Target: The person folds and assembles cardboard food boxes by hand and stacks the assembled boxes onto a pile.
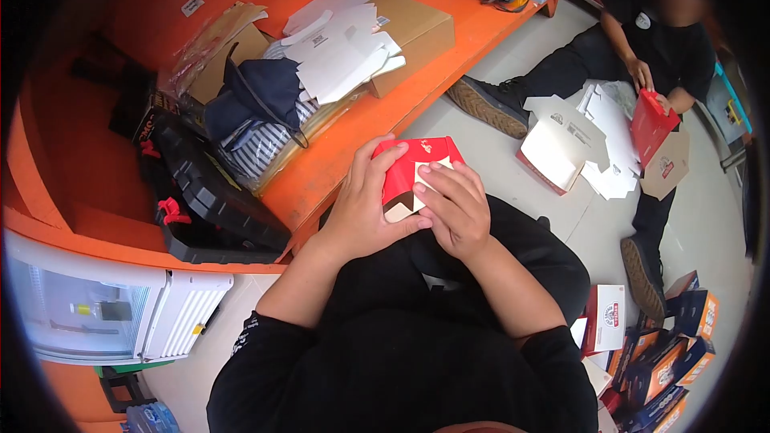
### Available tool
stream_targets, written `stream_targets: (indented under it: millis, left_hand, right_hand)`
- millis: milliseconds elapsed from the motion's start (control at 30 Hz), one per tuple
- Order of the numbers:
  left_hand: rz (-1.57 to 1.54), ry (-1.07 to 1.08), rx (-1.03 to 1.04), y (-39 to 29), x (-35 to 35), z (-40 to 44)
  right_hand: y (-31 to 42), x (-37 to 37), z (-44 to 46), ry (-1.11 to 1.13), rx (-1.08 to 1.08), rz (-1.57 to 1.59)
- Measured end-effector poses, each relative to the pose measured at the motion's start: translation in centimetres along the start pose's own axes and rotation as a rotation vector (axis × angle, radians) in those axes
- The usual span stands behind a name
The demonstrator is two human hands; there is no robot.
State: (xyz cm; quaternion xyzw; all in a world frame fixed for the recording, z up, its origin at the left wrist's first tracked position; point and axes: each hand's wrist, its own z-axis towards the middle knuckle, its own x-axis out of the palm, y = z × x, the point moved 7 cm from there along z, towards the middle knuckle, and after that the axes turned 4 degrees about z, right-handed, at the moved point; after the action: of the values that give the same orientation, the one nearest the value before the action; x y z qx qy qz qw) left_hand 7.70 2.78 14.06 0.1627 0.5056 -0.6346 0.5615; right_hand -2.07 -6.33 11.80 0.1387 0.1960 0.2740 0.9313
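Note:
A small red cardboard box [417, 150] with cream inner sides is held above my lap, partly folded, with an opening facing me. My left hand [357, 204] wraps round its left side, fingers over the top and thumb along the lower edge. On the right, my right hand [455, 207] presses its fingers together on a cream flap of the box. My right palm hides part of the box's right side.
Flat white cardboard sheets [341, 48] and a brown box [413, 28] lie on the orange shelf [337, 164]. A black toolbox [216, 192] stands left. A co-worker [658, 32] sits on the floor holding a red box [652, 124]. Several finished-looking boxes [658, 369] pile lower right.

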Motion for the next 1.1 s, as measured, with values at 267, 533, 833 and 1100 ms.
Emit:
stream_targets:
  millis: [267,533,833,1100]
  left_hand:
    - [0.049,0.032,0.074,-1.0,0.4,0.1]
    - [-0.005,0.064,0.116,-1.2,-0.2,0.4]
    - [-0.112,0.129,0.091,0.5,2.1,0.9]
    - [-0.348,0.167,0.015,3.3,5.0,0.3]
  right_hand:
    - [-0.7,-0.2,0.0,-0.015,0.111,0.056]
    - [1.6,-1.4,1.7,0.085,-0.128,-0.038]
    - [0.5,-0.4,2.0,0.248,-0.138,-0.018]
    - [-0.5,-0.1,1.4,0.229,-0.132,0.037]
